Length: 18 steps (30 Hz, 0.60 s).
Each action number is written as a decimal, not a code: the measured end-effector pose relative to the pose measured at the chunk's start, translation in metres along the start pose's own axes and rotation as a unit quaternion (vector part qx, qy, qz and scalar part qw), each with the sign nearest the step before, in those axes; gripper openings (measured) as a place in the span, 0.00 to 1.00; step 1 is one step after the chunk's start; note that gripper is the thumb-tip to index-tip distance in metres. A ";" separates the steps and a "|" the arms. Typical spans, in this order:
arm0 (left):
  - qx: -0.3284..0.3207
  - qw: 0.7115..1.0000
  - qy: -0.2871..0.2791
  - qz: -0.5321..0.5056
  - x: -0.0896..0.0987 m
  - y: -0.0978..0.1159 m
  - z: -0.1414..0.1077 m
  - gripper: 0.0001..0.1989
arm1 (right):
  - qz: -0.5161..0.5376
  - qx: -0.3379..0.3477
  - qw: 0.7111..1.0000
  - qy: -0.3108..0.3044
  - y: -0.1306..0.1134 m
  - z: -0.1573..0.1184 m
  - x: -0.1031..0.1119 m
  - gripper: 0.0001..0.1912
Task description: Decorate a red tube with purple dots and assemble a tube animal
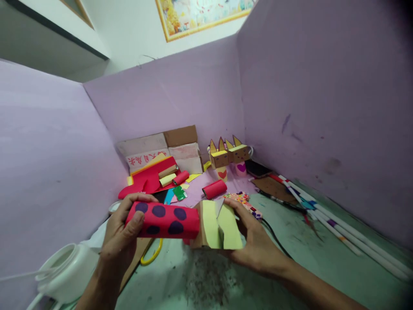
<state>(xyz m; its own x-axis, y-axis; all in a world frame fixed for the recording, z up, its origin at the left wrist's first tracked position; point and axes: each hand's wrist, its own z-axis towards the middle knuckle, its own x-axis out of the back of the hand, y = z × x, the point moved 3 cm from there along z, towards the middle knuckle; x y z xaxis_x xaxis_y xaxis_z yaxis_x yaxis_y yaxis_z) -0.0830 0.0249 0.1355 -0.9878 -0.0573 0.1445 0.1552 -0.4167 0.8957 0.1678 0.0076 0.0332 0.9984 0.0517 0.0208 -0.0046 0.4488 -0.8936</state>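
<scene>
My left hand (124, 232) is wrapped round a red paper tube (166, 221) with dark purple dots. My right hand (248, 237) grips a small cardboard box (209, 226) whose top carries pale yellow paper with a gap and raised flaps. The tube's right end meets the box's left side; whether they are fastened together I cannot tell. Both are held above the green table. Behind them lies a plain red paper tube (214, 189). Farther back stand two cardboard animal figures (219, 159) with pointed ears and hearts on their bodies.
Left of centre are red paper sheets (137, 184), small rolls (167, 180) and a folded cardboard piece (180, 140). A white pot (69, 271) stands at the lower left, near yellow scissor handles (153, 254). White poles (348, 228) lie along the right wall.
</scene>
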 end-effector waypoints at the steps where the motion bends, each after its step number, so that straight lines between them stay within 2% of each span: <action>1: -0.003 0.999 0.001 -0.033 0.000 -0.002 0.000 0.18 | 0.005 0.009 1.000 0.005 -0.005 0.004 0.005 0.45; 3: 0.002 0.996 -0.007 -0.085 0.001 -0.007 0.001 0.19 | 0.037 0.024 0.999 0.008 -0.016 0.016 0.015 0.48; 6: 0.056 0.990 -0.049 -0.116 0.003 -0.021 0.000 0.22 | 0.084 0.042 0.996 0.011 -0.030 0.037 0.027 0.54; 10: 0.128 0.980 -0.092 -0.121 0.005 -0.046 -0.001 0.27 | 0.104 0.048 0.993 -0.009 -0.032 0.059 0.029 0.56; 14: 0.133 0.981 -0.142 -0.026 0.006 -0.061 0.000 0.28 | 0.096 0.018 0.995 -0.012 -0.015 0.063 0.024 0.54; 16: 0.114 0.975 -0.180 0.060 0.006 -0.062 -0.002 0.28 | 0.087 0.000 0.996 -0.012 -0.006 0.059 0.024 0.51; 18: 0.086 0.968 -0.186 0.144 0.006 -0.059 -0.004 0.30 | 0.072 -0.022 0.997 -0.020 0.001 0.055 0.026 0.50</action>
<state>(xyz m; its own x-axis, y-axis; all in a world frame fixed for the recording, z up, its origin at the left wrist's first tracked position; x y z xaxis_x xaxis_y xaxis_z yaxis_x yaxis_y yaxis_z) -0.0979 0.0453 0.0813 -0.8370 0.1960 0.5109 0.4540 -0.2725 0.8483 0.1910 0.0580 0.0576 0.9847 0.1479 -0.0918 -0.1439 0.3946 -0.9075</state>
